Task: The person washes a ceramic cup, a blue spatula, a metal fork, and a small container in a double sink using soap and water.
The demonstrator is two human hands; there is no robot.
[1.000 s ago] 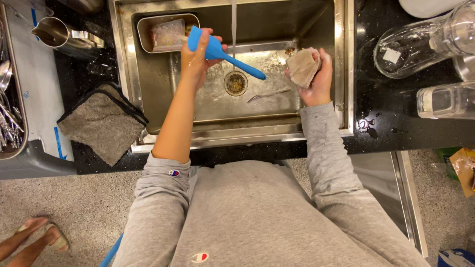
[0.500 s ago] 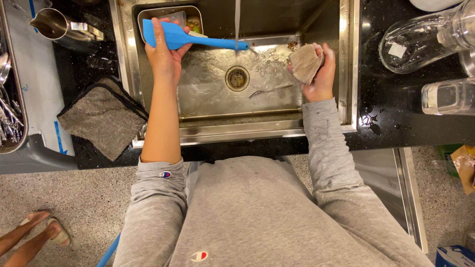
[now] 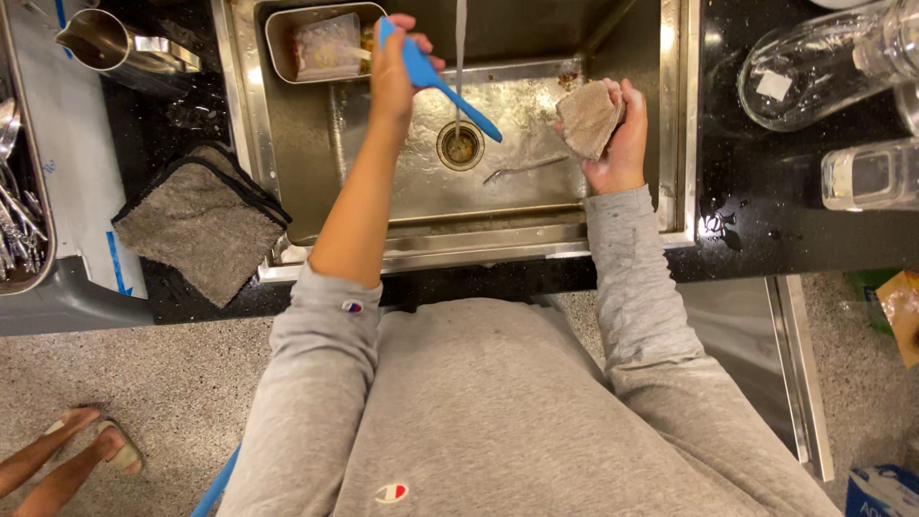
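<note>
My left hand [image 3: 392, 72] grips a blue spatula [image 3: 431, 77] over the steel sink [image 3: 622, 230], its blade slanting down to the right under a thin stream of tap water [image 3: 459, 57]. A brownish sponge [image 3: 586, 117] is held by my right hand [image 3: 622, 134] at the sink's right side, above the basin floor. The drain [image 3: 460, 146] lies between the two hands, and a piece of cutlery [image 3: 522, 168] rests on the sink floor beside it.
A steel tray [image 3: 321, 43] with food scraps sits in the sink's back left corner. A grey folded cloth [image 3: 196, 220] lies on the black counter at left, past a metal jug [image 3: 105, 43] and a cutlery bin [image 3: 19, 191]. Glass jars [image 3: 823, 67] stand right. Another person's feet [image 3: 67, 450] are lower left.
My left hand swung the spatula from pointing left-to-right across the sink back to slanting down under the water stream. My right hand and the sponge stayed nearly still.
</note>
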